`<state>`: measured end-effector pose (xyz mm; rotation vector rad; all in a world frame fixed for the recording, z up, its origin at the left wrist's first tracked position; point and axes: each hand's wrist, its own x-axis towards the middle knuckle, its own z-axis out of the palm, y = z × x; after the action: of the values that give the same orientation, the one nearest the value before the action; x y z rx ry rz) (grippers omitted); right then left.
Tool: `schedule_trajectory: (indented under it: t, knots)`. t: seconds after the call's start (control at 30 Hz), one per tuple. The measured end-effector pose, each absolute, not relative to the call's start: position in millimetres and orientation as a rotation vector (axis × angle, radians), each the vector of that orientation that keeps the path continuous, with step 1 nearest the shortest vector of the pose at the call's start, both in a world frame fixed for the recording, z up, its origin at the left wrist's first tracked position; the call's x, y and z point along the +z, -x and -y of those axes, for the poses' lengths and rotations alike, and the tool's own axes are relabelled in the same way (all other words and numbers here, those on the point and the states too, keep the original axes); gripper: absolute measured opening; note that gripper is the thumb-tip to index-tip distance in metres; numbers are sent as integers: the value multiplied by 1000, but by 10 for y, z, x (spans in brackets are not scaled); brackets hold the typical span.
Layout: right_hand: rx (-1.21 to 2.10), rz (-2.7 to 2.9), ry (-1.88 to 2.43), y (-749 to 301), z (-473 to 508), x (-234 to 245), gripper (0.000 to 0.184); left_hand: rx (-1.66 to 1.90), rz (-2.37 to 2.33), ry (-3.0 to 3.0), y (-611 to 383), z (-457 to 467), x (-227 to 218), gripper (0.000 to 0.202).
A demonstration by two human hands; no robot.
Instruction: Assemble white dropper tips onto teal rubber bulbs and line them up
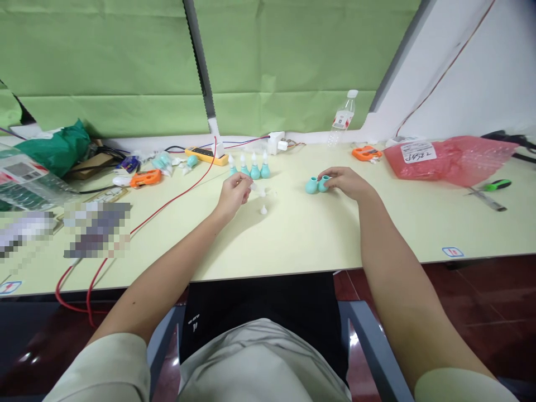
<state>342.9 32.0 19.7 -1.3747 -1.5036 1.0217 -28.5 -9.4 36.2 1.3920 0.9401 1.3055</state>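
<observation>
My right hand (345,181) rests on the pale table (301,234) with its fingers curled round a teal rubber bulb (324,183); a second teal bulb (311,186) lies touching it on the left. My left hand (234,192) is pinched shut on a small clear white tip (252,187). More loose white tips (263,210) lie just right of that hand. Behind them stands a row of several assembled teal bulbs with white tips (249,167).
A yellow power strip (205,155) with red cables, an orange tool (145,178) and small bags lie at the back left. A water bottle (344,118), another orange tool (366,152), a pink bag (452,159) and a green screwdriver (496,185) sit right.
</observation>
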Motion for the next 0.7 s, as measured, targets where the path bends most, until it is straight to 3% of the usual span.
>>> schedule_trajectory:
  t: [0.7]
  knots:
    - [1004,1608,1512,-3366,-253,266,31,1280,-947,-1439,288,62,329,10]
